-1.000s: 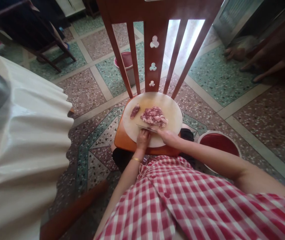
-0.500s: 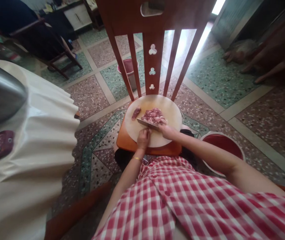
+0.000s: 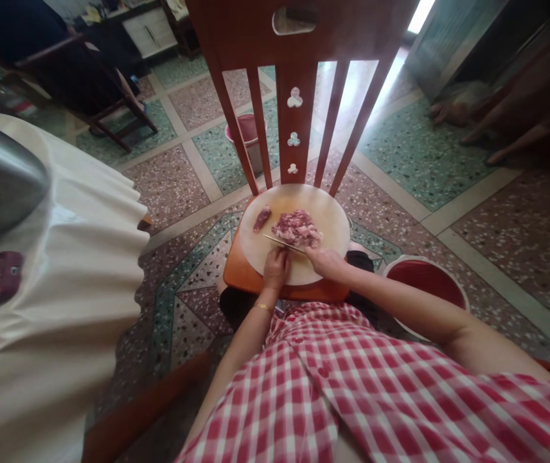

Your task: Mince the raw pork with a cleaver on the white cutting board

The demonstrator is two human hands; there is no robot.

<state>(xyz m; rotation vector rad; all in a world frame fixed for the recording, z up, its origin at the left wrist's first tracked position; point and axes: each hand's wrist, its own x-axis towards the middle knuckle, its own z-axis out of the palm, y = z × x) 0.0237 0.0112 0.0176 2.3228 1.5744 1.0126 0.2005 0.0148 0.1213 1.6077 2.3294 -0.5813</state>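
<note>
My right hand (image 3: pixel 326 262) is closed round the handle of a kitchen knife (image 3: pixel 282 242), whose blade looks thin, seen nearly edge-on. Just below the blade, my left hand (image 3: pixel 276 267) rests on the round cutting board (image 3: pixel 258 257) with its fingers curled in; whatever they press on is hidden. Beyond the blade lies a heap of chopped raw meat (image 3: pixel 297 226). A separate strip of meat (image 3: pixel 262 219) sits to its left. The board stands on the seat of a wooden chair (image 3: pixel 236 270).
A red bucket (image 3: pixel 461 292) with a pale rim stands on the floor to the right; another bucket (image 3: pixel 248 128) is behind the chair. At left, a cloth-covered table (image 3: pixel 87 257) bears a metal pot (image 3: pixel 2 177) and a dark red packet (image 3: pixel 5 280). A person (image 3: pixel 15 32) sits back left.
The knife has tilted, so its broad face no longer shows and the blade looks like a thin line. Both hands stay in nearly the same place.
</note>
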